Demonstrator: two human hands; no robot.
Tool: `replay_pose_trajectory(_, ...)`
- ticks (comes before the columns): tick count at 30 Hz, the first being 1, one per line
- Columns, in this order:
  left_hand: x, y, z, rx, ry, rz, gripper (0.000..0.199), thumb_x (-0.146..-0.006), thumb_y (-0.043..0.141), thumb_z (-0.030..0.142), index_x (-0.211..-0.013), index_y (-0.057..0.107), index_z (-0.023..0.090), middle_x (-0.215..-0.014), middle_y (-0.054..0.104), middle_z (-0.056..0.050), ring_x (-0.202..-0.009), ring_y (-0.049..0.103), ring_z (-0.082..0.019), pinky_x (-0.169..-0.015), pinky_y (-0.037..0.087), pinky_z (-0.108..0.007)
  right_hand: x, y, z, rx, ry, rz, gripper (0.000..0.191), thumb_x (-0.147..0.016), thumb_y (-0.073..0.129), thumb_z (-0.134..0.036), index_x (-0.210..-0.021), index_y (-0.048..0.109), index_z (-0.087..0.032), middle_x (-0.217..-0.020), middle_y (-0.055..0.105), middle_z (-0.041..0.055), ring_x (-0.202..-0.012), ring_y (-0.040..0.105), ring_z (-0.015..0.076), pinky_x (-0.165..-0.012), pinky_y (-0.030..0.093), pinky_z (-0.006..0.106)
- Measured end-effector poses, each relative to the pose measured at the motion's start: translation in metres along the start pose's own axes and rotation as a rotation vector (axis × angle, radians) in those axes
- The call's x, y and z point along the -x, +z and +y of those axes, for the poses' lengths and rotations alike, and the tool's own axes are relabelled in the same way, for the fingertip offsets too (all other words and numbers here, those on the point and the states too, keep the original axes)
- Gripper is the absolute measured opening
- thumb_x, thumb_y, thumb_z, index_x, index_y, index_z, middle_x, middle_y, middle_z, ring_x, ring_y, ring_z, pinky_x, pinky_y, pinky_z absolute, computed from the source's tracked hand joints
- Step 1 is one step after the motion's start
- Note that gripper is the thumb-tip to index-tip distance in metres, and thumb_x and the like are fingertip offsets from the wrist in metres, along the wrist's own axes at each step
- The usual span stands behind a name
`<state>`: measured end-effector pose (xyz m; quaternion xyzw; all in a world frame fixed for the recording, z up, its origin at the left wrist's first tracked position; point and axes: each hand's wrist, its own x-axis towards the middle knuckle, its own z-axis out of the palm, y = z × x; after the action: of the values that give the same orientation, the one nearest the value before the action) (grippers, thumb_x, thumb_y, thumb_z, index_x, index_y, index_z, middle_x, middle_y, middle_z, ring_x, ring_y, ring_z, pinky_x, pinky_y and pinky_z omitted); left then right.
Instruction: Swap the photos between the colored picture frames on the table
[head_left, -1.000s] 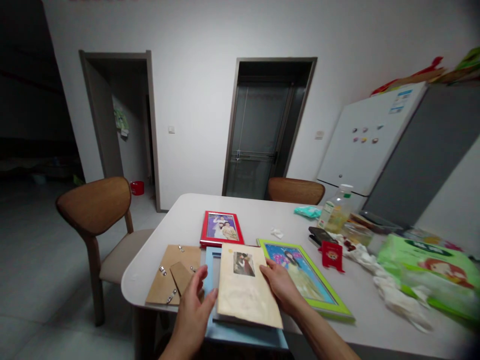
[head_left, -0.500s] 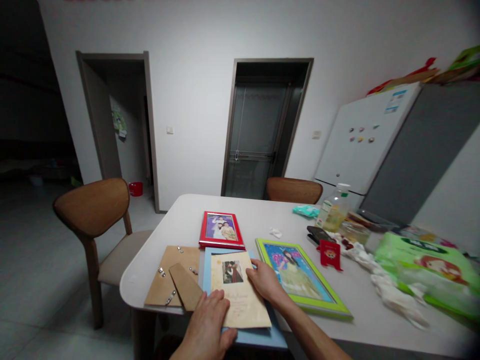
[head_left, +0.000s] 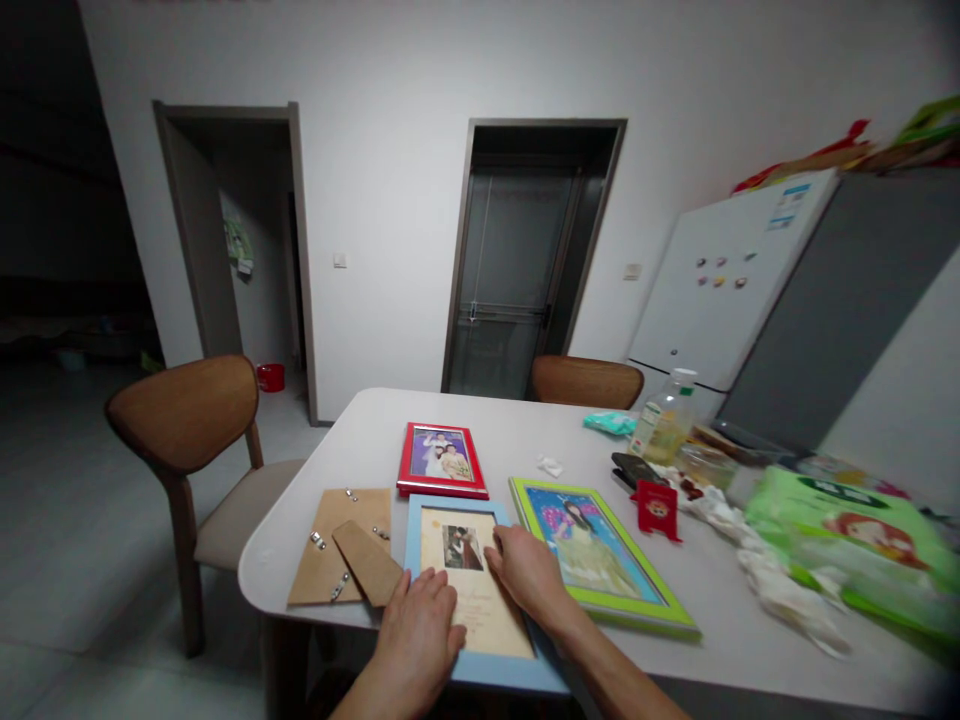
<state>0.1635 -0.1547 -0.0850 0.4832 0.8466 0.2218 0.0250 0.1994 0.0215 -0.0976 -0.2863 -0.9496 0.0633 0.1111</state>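
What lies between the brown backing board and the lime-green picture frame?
In the head view, a light blue picture frame lies between the backing board and lime-green frame, holding a cream photo page, the left hand and right hand on it.

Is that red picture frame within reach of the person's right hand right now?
Probably yes: the right hand rests on the blue frame, and the red frame lies just past that frame's far edge, with nothing standing between.

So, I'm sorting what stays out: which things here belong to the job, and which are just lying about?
Job: left hand, right hand, blue frame, print, frame back, red frame, green frame.
Lying about: bottle, green pack, red envelope.
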Motion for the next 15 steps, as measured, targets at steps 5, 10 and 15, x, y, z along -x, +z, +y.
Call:
replay_pose_trajectory(5, 0.027, -0.003, -0.046, 0.025, 0.101, 0.232, 0.043, -0.069, 0.049, 0.019, -0.112, 0.048, 0.018, -0.121, 0.048, -0.011, -0.113, 0.042, -0.025, -0.094, 0.034, -0.044, 0.009, -0.010, -0.018, -0.228, -0.148, 0.021, 0.031, -0.079, 0.039, -0.032, -0.100, 0.056, -0.018, -0.090, 0.058, 0.0086, -0.078, 0.055, 0.0162, -0.068, 0.036, 0.024)
replay_pose_trajectory(10, 0.050, -0.013, -0.113, -0.085, -0.133, 0.352, 0.050, -0.061, 0.057, 0.020, -0.111, 0.049, 0.017, -0.121, 0.048, -0.013, -0.112, 0.042, -0.027, -0.092, 0.035, -0.044, 0.023, -0.010, -0.071, -0.391, -0.418, -0.002, 0.032, -0.076, 0.044, -0.035, -0.101, 0.056, -0.018, -0.095, 0.057, 0.0086, -0.090, 0.048, 0.0191, -0.079, 0.032, 0.029)
replay_pose_trajectory(15, 0.056, -0.010, -0.148, -0.160, -0.226, 0.303, 0.048, -0.060, 0.057, 0.017, -0.108, 0.052, 0.016, -0.120, 0.049, -0.012, -0.114, 0.040, -0.026, -0.095, 0.032, -0.043, 0.030, 0.007, -0.122, -0.286, -0.539, -0.049, 0.041, -0.064, 0.054, -0.047, -0.095, 0.056, -0.020, -0.092, 0.056, 0.0083, -0.089, 0.044, 0.0244, -0.077, 0.031, 0.038)
